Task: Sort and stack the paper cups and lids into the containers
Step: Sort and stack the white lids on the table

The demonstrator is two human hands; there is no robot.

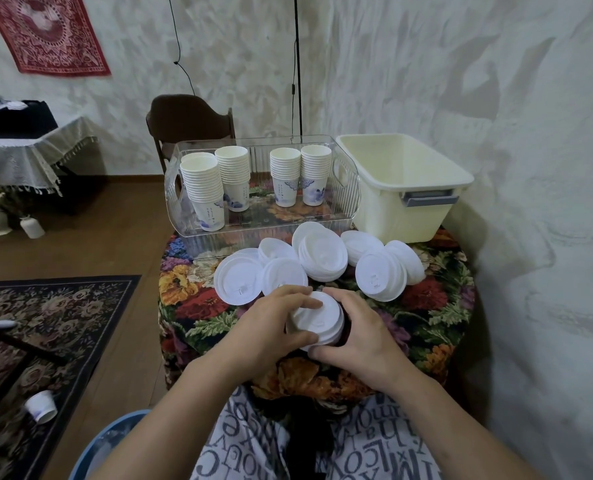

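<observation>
Both forearms are bare to the edge of the view, with no sleeves, watch or rings showing; the left hand [270, 327] and right hand [360, 341] wear no gloves; the lap is covered by a pale garment [253, 445] printed all over with large dark letters, possibly trousers or a long shirt; its cut is unclear.
</observation>
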